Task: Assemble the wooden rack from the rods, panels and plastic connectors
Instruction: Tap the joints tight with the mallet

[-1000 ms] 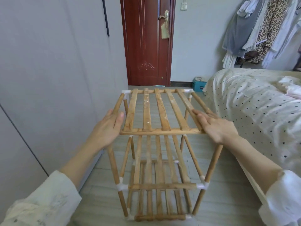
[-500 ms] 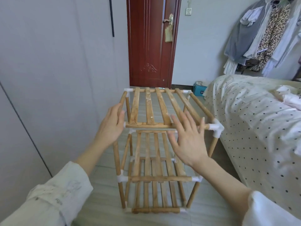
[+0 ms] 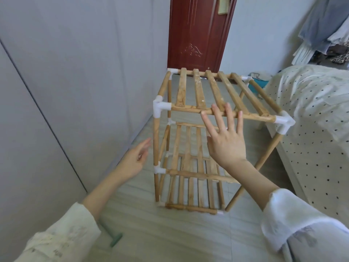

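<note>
**Hands off: the rack stands by itself**

Right hand (image 3: 225, 142) hovers spread-fingered in front of the rack's (image 3: 200, 140) top front rod (image 3: 251, 115), holding nothing; whether the fingertips touch it I cannot tell. Left hand (image 3: 135, 160), loosely open and empty, waits just beside the left front post (image 3: 156, 148). Likely both stay near to steady it. The rack stands upright on the floor (image 3: 160, 229), beside the bed (image 3: 311, 118), white connectors (image 3: 159, 108) capping its corners.

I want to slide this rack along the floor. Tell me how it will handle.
The wooden rack probably feels light, being thin rods and open slats. It may tip, standing tall on a narrow base. The white plastic connectors look merely push-fitted, so the frame could rack or flex.
</note>
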Available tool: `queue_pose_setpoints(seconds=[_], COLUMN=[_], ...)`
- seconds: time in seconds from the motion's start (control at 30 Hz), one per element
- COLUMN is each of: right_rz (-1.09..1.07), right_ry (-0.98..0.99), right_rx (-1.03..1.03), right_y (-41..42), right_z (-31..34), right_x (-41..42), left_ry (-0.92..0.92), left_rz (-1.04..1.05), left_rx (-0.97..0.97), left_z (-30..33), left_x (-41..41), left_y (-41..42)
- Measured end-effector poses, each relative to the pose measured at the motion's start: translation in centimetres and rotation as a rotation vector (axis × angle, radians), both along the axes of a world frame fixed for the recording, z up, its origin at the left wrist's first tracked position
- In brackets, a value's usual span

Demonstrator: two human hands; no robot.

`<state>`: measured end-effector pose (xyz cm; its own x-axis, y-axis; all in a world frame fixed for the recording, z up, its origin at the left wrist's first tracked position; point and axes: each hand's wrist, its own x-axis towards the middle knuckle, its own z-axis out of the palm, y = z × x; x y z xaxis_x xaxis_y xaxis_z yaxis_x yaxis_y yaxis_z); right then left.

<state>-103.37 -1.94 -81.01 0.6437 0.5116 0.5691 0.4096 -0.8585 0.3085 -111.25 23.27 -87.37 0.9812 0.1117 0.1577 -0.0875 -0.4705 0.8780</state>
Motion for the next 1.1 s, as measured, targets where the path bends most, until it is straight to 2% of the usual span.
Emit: queue_pose_setpoints(seconds=[0.07,0.17,0.27,0.37,0.4,0.57,0.7,0.83,0.9,1.0,1.1], right_rz=[-0.016,0.044,0.096,-0.050,-0.091,-0.077,-0.072,-0.067,-0.066,-0.102,-0.081], right_ry=[-0.005,0.077,0.402,0.701,0.709,0.456,0.343,0.379,0.460,0.648,0.918], right_rx=[0.068,0.129,-0.014,-0.120,-0.105,-0.004,-0.022,-0.034,-0.070,-0.152,-0.176], right_y=[0.8,2.4,3.6,3.6,3.8,4.3,3.9,4.0,3.9,3.9,4.1], right_z=[-0.3,-3.1,-9.0,-15.3,-16.6,-20.7,-21.8,-22.0,-21.1,-18.5,-15.5], right_x=[0.9,0.6,-0.6,-0.1,0.1,1.1,1.4,1.4,1.0,0.4,-0.3], left_ry=[0.104,0.290,0.504,0.708,0.753,0.870,0.856,0.814,0.725,0.480,0.266], left_rz=[0.024,0.094,0.101,0.115,0.123,0.199,0.179,0.114,0.145,0.270,0.380], left_rx=[-0.005,0.100,0.224,0.295,0.315,0.484,0.647,0.666,0.598,0.450,0.190], left_z=[-3.2,-9.6,-16.4,-22.3,-24.0,-30.2,-32.2,-32.1,-30.3,-25.2,-18.2], left_x=[-0.1,-0.8,-3.0,-5.7,-6.5,-9.6,-10.1,-9.3,-8.4,-6.7,-5.5], left_y=[0.7,2.1,3.1,3.6,3.8,4.7,4.4,4.1,3.7,2.9,2.5])
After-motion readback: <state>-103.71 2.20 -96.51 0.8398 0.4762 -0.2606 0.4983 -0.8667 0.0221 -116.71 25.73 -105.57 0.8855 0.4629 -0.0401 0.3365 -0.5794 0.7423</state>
